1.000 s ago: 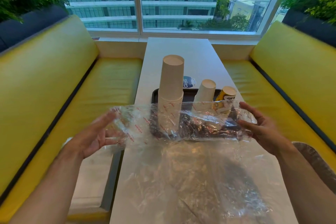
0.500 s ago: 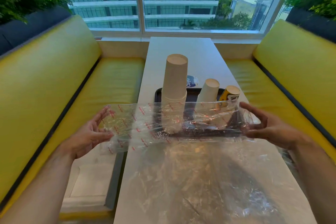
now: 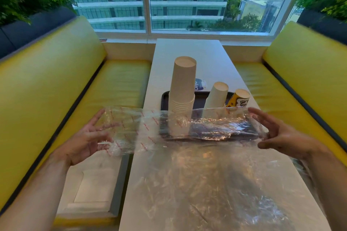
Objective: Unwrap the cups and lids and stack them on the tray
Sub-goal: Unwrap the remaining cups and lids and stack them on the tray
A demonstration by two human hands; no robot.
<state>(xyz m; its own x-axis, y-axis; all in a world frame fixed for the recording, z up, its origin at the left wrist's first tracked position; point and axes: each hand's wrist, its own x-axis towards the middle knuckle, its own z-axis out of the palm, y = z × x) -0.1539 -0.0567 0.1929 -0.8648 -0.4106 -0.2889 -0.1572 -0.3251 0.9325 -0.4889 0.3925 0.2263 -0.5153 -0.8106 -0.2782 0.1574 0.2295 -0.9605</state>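
A clear plastic wrapper [image 3: 169,127] with red print is stretched in the air between my hands, just in front of the tray. My left hand [image 3: 86,139] holds its left end with fingers spread. My right hand [image 3: 281,135] holds its right end between thumb and fingers. Behind the wrapper a dark tray [image 3: 165,97] carries a tall stack of upside-down white paper cups [image 3: 183,88], a shorter white cup stack [image 3: 216,95] and a yellow printed cup [image 3: 240,99]. The tray's near part is blurred by the wrapper. No lids are visible.
A second clear plastic sheet [image 3: 206,184] lies flat on the white table [image 3: 187,48] near me. A blue round sticker or label [image 3: 199,84] lies behind the tray. Yellow benches [image 3: 56,80] flank the table. A window closes the far end.
My hands have moved apart, pulling the wrapper out longer and flatter. The cups and tray have stayed put.
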